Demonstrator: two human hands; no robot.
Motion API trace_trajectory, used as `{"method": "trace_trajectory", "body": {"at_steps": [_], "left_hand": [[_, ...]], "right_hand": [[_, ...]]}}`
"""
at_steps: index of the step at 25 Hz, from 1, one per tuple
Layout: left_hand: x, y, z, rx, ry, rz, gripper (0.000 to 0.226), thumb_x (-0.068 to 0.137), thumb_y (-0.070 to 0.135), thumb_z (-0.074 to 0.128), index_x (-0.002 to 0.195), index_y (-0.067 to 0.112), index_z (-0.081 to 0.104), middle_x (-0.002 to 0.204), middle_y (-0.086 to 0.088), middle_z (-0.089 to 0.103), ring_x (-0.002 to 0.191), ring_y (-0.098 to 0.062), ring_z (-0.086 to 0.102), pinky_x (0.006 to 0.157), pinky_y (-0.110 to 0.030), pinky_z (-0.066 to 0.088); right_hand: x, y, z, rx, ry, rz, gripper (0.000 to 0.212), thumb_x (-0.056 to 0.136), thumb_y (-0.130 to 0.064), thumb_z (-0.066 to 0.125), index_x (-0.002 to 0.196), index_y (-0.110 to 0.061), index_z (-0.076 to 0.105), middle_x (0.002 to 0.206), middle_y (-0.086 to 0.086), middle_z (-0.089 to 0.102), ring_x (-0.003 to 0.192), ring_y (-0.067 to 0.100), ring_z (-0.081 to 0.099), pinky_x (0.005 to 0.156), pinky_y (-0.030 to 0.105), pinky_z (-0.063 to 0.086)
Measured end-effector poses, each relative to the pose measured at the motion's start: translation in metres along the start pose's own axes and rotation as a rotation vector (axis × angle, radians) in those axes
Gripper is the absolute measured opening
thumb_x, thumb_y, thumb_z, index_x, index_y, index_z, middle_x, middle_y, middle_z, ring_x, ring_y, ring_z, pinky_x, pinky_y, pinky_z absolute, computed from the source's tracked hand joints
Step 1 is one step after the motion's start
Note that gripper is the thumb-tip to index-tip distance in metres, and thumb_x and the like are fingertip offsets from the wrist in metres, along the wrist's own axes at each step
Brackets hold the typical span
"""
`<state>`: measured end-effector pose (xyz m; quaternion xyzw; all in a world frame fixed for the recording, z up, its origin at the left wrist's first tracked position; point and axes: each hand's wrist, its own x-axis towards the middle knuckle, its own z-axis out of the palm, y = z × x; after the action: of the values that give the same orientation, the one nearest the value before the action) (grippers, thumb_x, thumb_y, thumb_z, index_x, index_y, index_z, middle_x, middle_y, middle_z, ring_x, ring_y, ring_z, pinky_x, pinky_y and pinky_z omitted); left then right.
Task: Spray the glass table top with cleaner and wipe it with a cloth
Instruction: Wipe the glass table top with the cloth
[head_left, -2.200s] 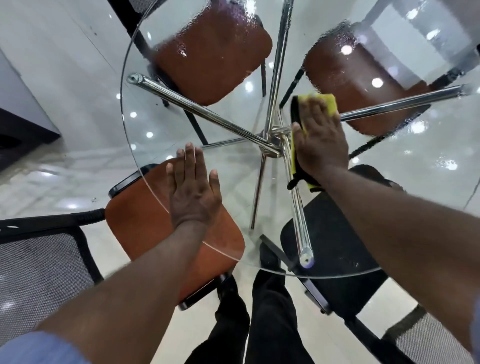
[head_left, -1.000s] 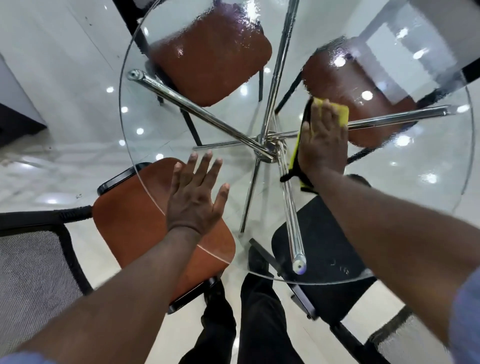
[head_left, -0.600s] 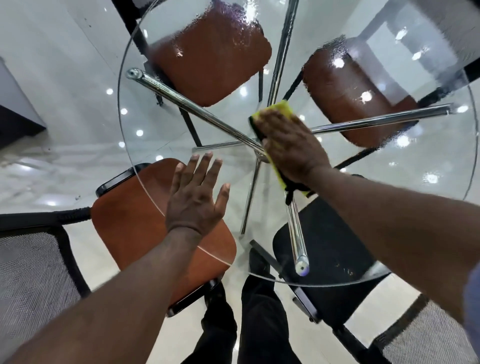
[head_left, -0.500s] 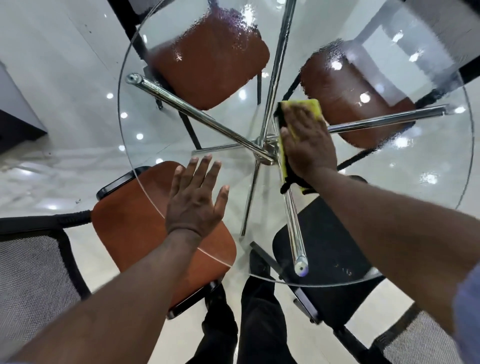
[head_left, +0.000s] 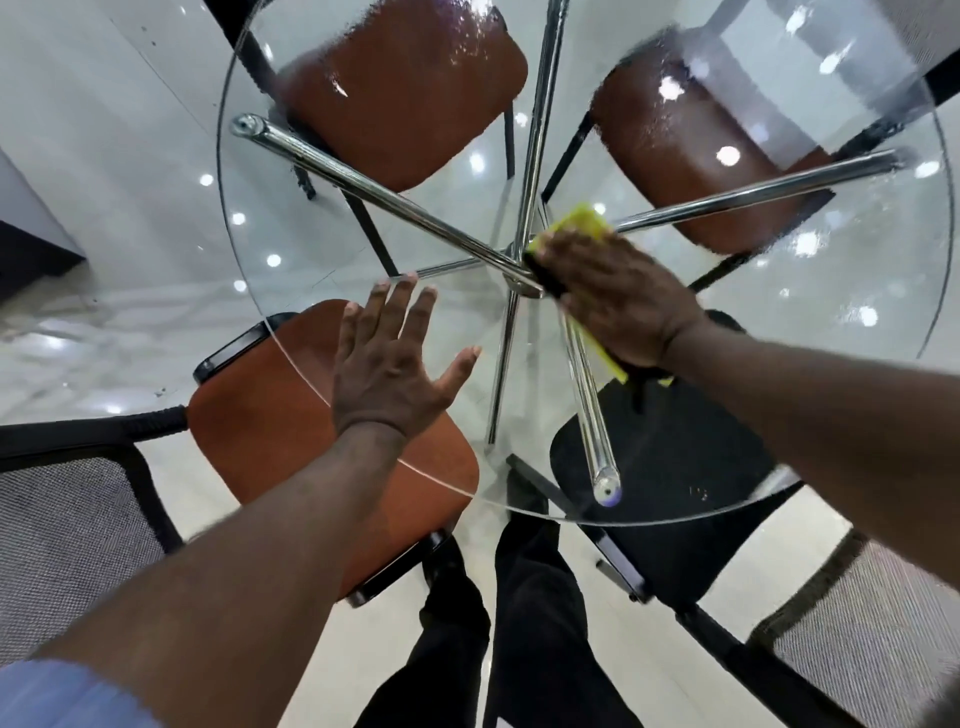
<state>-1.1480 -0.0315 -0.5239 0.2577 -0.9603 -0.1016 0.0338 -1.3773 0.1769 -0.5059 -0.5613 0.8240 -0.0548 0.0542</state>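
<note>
Four chairs (head_left: 405, 93) around glass table top (head_left: 322, 249)

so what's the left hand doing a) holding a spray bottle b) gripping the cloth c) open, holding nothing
c: the left hand has its fingers spread and holds nothing; the cloth is under the right hand.

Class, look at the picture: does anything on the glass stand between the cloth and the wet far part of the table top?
Nothing visible does. The right hand presses the yellow cloth near the centre of the glass table top; the chrome bars beyond it lie under the glass.
</note>
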Motion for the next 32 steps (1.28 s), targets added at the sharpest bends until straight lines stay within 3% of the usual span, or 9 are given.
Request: {"method": "trace_trajectory", "body": {"at_steps": [4,6,9,12,14,21,23,28,32], "left_hand": [[-0.003,0.002,-0.001,-0.017,-0.002,-0.015,0.084,0.093,0.08,0.039,0.16,0.029,0.035,0.169,0.003,0.028,0.159,-0.021,0.017,0.129,-0.049,0.013],[-0.001,0.003,-0.004,-0.025,-0.018,-0.006,0.085,0.093,0.08,0.039,0.16,0.029,0.034,0.17,0.003,0.027,0.159,-0.021,0.017,0.129,-0.049,0.013],[-0.001,0.003,-0.006,-0.001,-0.018,-0.01,0.084,0.093,0.08,0.037,0.16,0.028,0.034,0.17,0.002,0.027,0.159,-0.021,0.016,0.129,-0.049,0.013],[-0.002,0.002,-0.003,0.001,-0.002,-0.002,0.084,0.094,0.079,0.038,0.159,0.026,0.037,0.169,0.001,0.029,0.158,-0.022,0.019,0.128,-0.05,0.015],[0.0,0.001,0.001,0.006,0.016,0.002,0.083,0.094,0.079,0.039,0.158,0.026,0.038,0.168,0.001,0.03,0.158,-0.022,0.02,0.128,-0.05,0.016],[0.0,0.002,-0.002,0.02,0.007,-0.001,0.083,0.093,0.077,0.043,0.16,0.028,0.035,0.171,0.003,0.025,0.159,-0.02,0.016,0.129,-0.048,0.012],[0.001,0.003,-0.004,0.02,0.0,0.001,0.084,0.093,0.077,0.043,0.16,0.028,0.035,0.171,0.003,0.025,0.159,-0.02,0.016,0.129,-0.048,0.013],[0.0,0.001,0.001,0.025,0.002,0.005,0.081,0.094,0.076,0.042,0.159,0.027,0.036,0.17,0.001,0.028,0.159,-0.022,0.019,0.128,-0.048,0.014],[0.0,0.0,0.0,0.013,-0.017,0.004,0.081,0.095,0.077,0.039,0.159,0.028,0.034,0.171,0.003,0.024,0.159,-0.02,0.016,0.129,-0.047,0.011]], "right_hand": [[-0.031,-0.028,0.008,0.109,0.118,0.821,0.064,0.112,-0.043,0.028,0.172,-0.024,0.016,0.179,-0.001,0.015,0.166,0.016,0.011,0.135,0.043,0.009],[-0.049,-0.076,0.019,0.067,0.137,0.964,0.066,0.111,-0.043,0.023,0.172,-0.019,0.013,0.18,0.001,0.01,0.167,0.019,0.007,0.135,0.046,0.008],[-0.053,-0.112,0.025,0.067,0.097,0.673,0.065,0.11,-0.039,0.028,0.171,-0.021,0.015,0.179,-0.001,0.011,0.166,0.019,0.007,0.135,0.048,0.009],[-0.027,-0.06,0.012,-0.004,-0.041,0.026,0.063,0.111,-0.041,0.032,0.171,-0.024,0.021,0.178,-0.003,0.019,0.166,0.017,0.014,0.135,0.045,0.013],[0.006,-0.013,0.008,-0.019,-0.068,-0.125,0.06,0.112,-0.041,0.033,0.17,-0.027,0.025,0.177,-0.004,0.022,0.165,0.014,0.016,0.135,0.041,0.01],[-0.004,-0.045,0.008,0.137,0.134,0.937,0.064,0.113,-0.04,0.026,0.172,-0.021,0.011,0.18,-0.001,0.007,0.167,0.019,0.005,0.135,0.044,0.003],[-0.023,-0.09,0.018,0.084,0.128,0.842,0.065,0.113,-0.037,0.028,0.172,-0.02,0.008,0.18,0.0,0.003,0.167,0.023,0.003,0.135,0.048,0.005],[0.001,-0.049,0.011,0.025,0.044,0.02,0.06,0.112,-0.038,0.04,0.169,-0.024,0.03,0.176,-0.003,0.028,0.164,0.017,0.021,0.134,0.045,0.017],[-0.002,-0.033,0.007,0.11,0.153,0.523,0.061,0.111,-0.044,0.034,0.17,-0.031,0.025,0.177,-0.003,0.023,0.165,0.015,0.017,0.134,0.045,0.015]]}}
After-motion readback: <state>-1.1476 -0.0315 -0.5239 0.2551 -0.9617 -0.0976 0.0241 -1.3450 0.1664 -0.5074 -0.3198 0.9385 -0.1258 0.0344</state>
